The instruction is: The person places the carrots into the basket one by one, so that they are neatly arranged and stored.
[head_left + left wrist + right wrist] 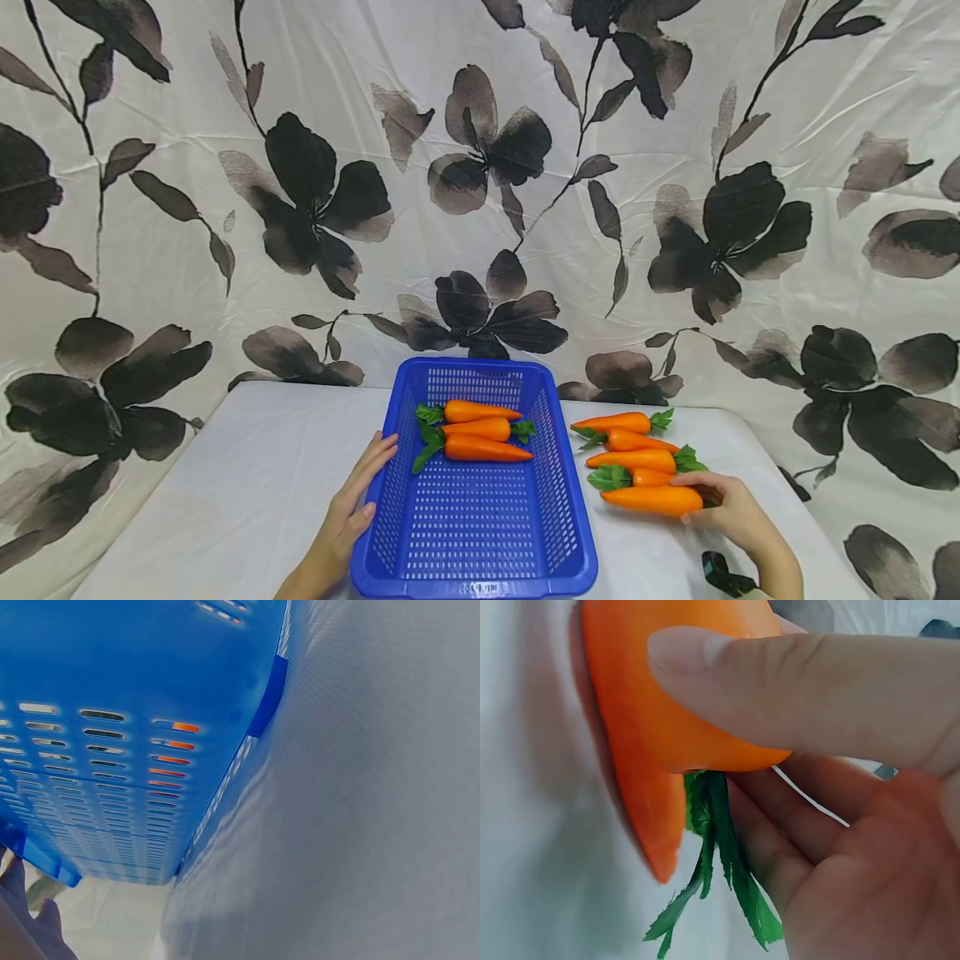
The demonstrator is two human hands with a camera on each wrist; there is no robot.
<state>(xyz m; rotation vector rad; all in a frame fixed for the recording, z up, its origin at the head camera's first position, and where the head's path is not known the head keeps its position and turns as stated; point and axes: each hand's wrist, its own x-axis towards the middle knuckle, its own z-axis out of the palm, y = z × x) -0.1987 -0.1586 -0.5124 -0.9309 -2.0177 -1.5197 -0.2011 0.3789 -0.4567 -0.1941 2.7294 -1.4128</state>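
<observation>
In the head view my right hand (pixel 731 504) pinches the thick leafy end of the nearest orange carrot (pixel 651 500). Seen from the right wrist, the thumb (pixel 780 690) presses on this carrot (pixel 675 712), and its green leaves (pixel 720 855) hang beside the palm. Another carrot (pixel 645 825) lies right behind it. My left hand (pixel 348 508) rests with fairly straight fingers against the left rim of a blue plastic basket (pixel 480 533). Three carrots (pixel 487 448) with green tops lie inside, toward its far end.
Several more carrots (pixel 630 460) lie in a loose column on the white tabletop (pixel 225 492), right of the basket. A floral cloth (pixel 480 233) hangs behind the table. A black strap device (pixel 723 573) is on the right wrist.
</observation>
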